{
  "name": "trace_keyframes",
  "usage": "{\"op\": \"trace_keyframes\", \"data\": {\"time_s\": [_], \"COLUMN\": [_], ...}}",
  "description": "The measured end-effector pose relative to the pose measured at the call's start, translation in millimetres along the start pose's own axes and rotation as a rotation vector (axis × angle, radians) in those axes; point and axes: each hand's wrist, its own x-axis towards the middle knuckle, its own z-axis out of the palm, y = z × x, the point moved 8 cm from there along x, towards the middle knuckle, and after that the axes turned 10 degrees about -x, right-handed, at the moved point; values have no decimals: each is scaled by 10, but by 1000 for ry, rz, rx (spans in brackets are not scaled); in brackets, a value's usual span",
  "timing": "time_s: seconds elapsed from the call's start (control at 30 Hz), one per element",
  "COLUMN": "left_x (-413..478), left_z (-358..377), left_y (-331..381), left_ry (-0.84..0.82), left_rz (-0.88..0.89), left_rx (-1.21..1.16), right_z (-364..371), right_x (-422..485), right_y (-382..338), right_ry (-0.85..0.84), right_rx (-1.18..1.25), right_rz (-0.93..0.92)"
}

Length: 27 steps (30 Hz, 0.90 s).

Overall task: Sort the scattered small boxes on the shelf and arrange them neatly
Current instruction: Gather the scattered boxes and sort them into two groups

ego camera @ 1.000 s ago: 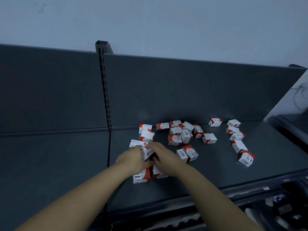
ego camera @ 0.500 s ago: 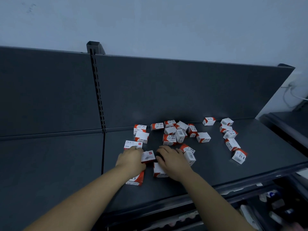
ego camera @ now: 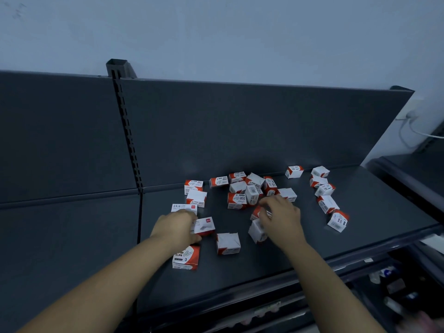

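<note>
Several small red-and-white boxes lie scattered on a dark grey shelf. My left hand grips a white box with a red tab at the left of the shelf. A paper-clip box lies just below that hand, and a flat 24/6 box just above it. My right hand reaches over two boxes in the middle, a red-ended one and a white one; its fingers curl down on them. One lone box sits between my hands. A heap of boxes lies behind.
A column of boxes runs down the right part of the shelf. The shelf's back panel rises behind, with a slotted upright at the left. Lower shelves with small items show at the bottom right.
My hands have moved apart. The right hand went to the right onto the middle boxes, uncovering the lone box. The left hand stays on the white box.
</note>
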Motion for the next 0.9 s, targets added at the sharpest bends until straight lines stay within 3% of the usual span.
{"op": "trace_keyframes", "data": {"time_s": [0.13, 0.33, 0.43, 0.53, 0.9], "left_x": [9, 33, 33, 34, 51], "left_z": [-10, 48, 81, 100, 82], "left_y": [-9, -16, 3, -5, -41], "left_ry": [4, -21, -9, -3, -14], "left_rz": [-31, -46, -27, -21, -28], "left_rx": [-12, -85, -101, -97, -147], "right_z": [228, 256, 202, 135, 321], "right_x": [-9, -187, -210, -189, -364], "right_y": [255, 183, 102, 160, -125], "right_ry": [-291, -421, -319, -195, -296], "right_rx": [166, 232, 154, 205, 86], "right_rz": [4, -40, -102, -38, -236]}}
